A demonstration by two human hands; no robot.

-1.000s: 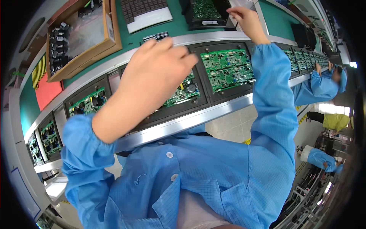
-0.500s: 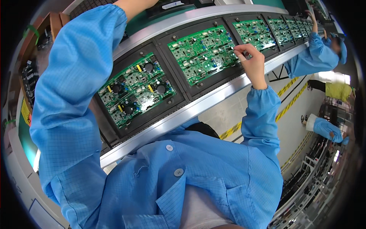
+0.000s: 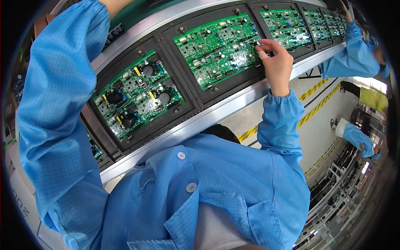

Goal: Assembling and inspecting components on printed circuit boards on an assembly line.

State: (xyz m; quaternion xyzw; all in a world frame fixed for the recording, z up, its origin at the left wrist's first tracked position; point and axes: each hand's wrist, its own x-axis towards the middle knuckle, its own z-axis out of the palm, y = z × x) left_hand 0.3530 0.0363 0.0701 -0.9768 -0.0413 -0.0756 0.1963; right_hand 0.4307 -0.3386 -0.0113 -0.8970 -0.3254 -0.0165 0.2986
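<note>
My right hand (image 3: pixel 278 64) is over the right edge of a green circuit board (image 3: pixel 212 56) set in a black carrier frame. Its thumb and forefinger are pinched close together; a small pale spot shows at the fingertips, too small to name. My left arm (image 3: pixel 58 71) reaches up past the far side of the line, and the hand is cut off at the top edge, with only the wrist showing. Nearer to my left is another circuit board (image 3: pixel 139 98) carrying black round parts and yellow block parts. The middle board has bare printed circles.
Further framed boards (image 3: pixel 287 29) run away to the right along a metal rail (image 3: pixel 200 121). A co-worker in a blue sleeve (image 3: pixel 350 56) stands at the line there. Yellow-black floor tape (image 3: pixel 308 110) and more people lie beyond the rail.
The view has shifted, and the boards appear slightly further left. My left hand has gone out past the top edge. My right hand stays pinched at the middle board's right edge.
</note>
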